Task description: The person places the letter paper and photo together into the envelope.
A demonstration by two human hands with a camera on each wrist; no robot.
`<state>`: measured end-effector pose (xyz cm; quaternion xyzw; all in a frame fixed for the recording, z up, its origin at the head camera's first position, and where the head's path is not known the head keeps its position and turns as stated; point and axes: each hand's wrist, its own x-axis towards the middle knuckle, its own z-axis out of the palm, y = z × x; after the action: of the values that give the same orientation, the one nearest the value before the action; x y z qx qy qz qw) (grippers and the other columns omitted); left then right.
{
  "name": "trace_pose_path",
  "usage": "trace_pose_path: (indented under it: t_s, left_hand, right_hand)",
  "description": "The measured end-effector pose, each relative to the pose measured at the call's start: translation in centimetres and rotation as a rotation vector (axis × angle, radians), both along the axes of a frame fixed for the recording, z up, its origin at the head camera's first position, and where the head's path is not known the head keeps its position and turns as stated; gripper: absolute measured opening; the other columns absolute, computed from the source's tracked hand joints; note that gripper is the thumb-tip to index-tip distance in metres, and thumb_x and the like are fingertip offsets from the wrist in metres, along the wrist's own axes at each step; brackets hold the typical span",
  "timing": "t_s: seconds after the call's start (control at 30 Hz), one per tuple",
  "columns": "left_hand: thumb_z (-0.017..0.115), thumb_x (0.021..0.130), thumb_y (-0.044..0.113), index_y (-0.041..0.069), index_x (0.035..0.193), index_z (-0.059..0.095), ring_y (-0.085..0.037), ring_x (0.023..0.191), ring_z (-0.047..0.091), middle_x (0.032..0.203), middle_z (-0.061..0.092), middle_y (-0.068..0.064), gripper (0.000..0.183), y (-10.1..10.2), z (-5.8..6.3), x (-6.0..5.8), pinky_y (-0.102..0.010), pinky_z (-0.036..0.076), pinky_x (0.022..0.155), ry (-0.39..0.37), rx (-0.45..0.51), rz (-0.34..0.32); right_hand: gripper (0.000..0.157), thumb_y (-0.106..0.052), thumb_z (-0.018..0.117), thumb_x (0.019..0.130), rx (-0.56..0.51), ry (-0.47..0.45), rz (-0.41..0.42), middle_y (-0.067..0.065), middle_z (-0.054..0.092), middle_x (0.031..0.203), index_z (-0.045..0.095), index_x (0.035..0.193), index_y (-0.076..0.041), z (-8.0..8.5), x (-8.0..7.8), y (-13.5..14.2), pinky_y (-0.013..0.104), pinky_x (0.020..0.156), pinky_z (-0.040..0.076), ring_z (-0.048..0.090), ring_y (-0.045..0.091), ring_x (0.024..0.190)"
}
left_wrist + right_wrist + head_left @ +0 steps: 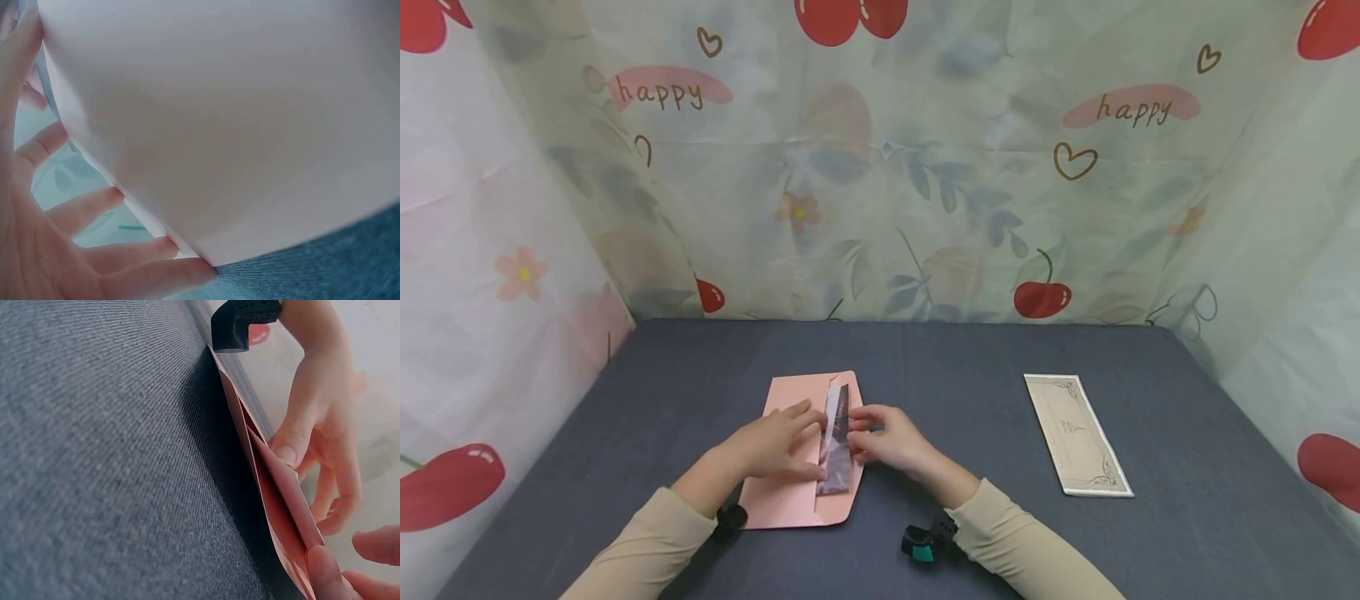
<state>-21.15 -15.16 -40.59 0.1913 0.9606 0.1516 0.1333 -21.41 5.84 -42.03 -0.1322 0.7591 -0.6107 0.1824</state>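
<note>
A pink envelope (782, 504) lies on the table in the head view, its flap spread out to the right. A dark, glossy card (838, 454) with a whitish reflection sits along the pocket's opening; its left side seems covered by the pocket. My left hand (778, 442) rests across the envelope, thumb and spread fingertips touching the pocket edge. From the other side, my right hand (891, 437) touches the card's right edge with its fingertips. In the right wrist view, the envelope (287, 531) gapes between its layers, with the right fingers (325, 575) at its near edge.
A cream folded card (1078, 437) with ornate corner prints lies on the right of the dark table (962, 358). Black wrist devices show under both forearms, the right one (921, 543) with a teal patch. Printed curtains (887, 167) stand behind and on both sides.
</note>
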Motion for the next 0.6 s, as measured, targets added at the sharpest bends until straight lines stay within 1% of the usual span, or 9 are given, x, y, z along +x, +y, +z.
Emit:
trace_pose_path:
  t_s: [0.4, 0.6]
  left_hand:
    - [0.072, 0.069, 0.059, 0.028, 0.121, 0.051, -0.047, 0.129, 0.041, 0.149, 0.034, -0.017, 0.064, -0.03, -0.07, -0.03, -0.063, 0.037, 0.098, 0.021, 0.017, -0.018]
    - [0.072, 0.069, 0.059, 0.029, 0.122, 0.051, -0.047, 0.128, 0.041, 0.149, 0.034, -0.018, 0.064, -0.08, -0.20, -0.10, -0.063, 0.038, 0.098, 0.020, 0.023, -0.021]
  right_hand:
    - [0.042, -0.005, 0.060, 0.088, 0.010, -0.021, -0.004, 0.023, 0.060, 0.116, 0.050, 0.127, 0.006, -0.22, 0.01, -0.39, 0.029, 0.068, 0.058, 0.066, 0.014, 0.078]
    - [0.043, -0.006, 0.061, 0.087, 0.019, -0.018, 0.002, 0.023, 0.060, 0.119, 0.050, 0.127, 0.005, -0.20, 0.05, -0.65, 0.029, 0.067, 0.058, 0.067, 0.015, 0.083]
